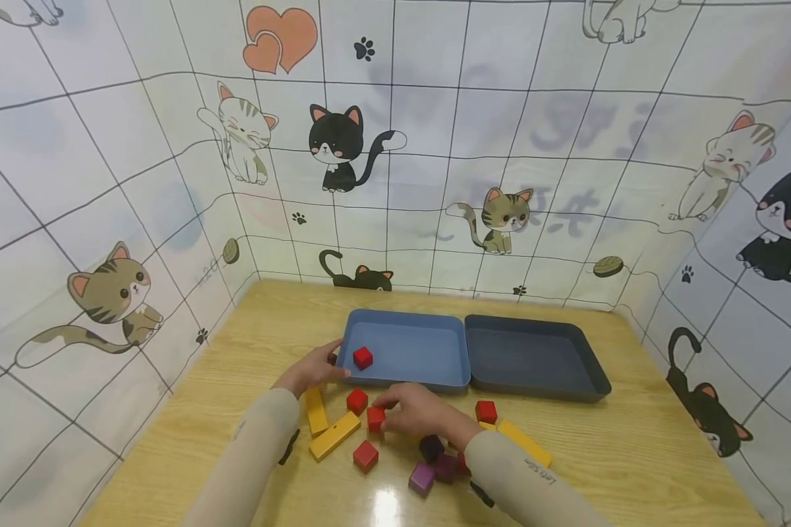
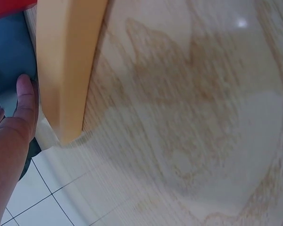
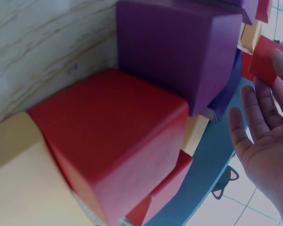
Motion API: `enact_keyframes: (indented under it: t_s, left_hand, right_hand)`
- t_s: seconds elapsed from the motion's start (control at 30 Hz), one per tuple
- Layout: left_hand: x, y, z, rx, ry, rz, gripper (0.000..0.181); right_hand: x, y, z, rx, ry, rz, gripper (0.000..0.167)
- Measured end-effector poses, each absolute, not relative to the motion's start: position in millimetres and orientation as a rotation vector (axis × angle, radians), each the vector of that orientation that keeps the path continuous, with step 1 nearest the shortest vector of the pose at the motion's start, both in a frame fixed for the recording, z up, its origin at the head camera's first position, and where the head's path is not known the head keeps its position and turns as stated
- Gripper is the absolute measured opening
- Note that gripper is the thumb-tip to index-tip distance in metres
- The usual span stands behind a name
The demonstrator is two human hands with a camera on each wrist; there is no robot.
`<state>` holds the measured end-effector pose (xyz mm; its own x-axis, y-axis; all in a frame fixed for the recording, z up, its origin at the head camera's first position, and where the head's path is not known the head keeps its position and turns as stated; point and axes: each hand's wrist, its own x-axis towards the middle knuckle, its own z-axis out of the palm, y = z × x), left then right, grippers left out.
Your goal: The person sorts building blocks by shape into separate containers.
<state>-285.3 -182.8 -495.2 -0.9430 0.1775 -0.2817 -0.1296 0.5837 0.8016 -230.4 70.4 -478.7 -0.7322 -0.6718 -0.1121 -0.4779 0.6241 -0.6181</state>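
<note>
My right hand point(image 1: 417, 410) pinches a red cube point(image 3: 265, 59) between thumb and fingertips, just in front of the blue tray point(image 1: 409, 318). Its other fingers are loosely spread in the right wrist view. At the tray's front left corner, my left hand point(image 1: 316, 368) touches the wall with fairly straight fingers. Inside the blue tray, on the left, sits one red cube point(image 1: 362, 357). Nearest the hands on the table are another red cube point(image 1: 357, 401), a yellow bar point(image 1: 316, 411) and a second yellow bar point(image 1: 335, 436) slanting beside it.
A dark grey tray point(image 1: 534, 355) adjoins the blue one on the right. Toward me lie a red cube point(image 1: 365, 455), a purple cube point(image 1: 422, 479) and a dark cube point(image 1: 431, 448). Right of my forearm are a red cube point(image 1: 486, 411) and a yellow bar point(image 1: 526, 443).
</note>
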Motion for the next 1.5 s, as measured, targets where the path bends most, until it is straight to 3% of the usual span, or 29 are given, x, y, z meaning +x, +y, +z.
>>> enact_keyframes:
  t_s: [0.93, 1.5]
  left_hand:
    - [-283, -181, -490, 0.012, 2.47, 1.31, 0.077]
    - [-283, -181, -488, 0.013, 2.464, 1.317, 0.078]
  right_hand:
    - [-287, 106, -466, -0.474, 2.565, -1.297, 0.036]
    - [-303, 70, -477, -0.568, 2.622, -1.154, 0.032]
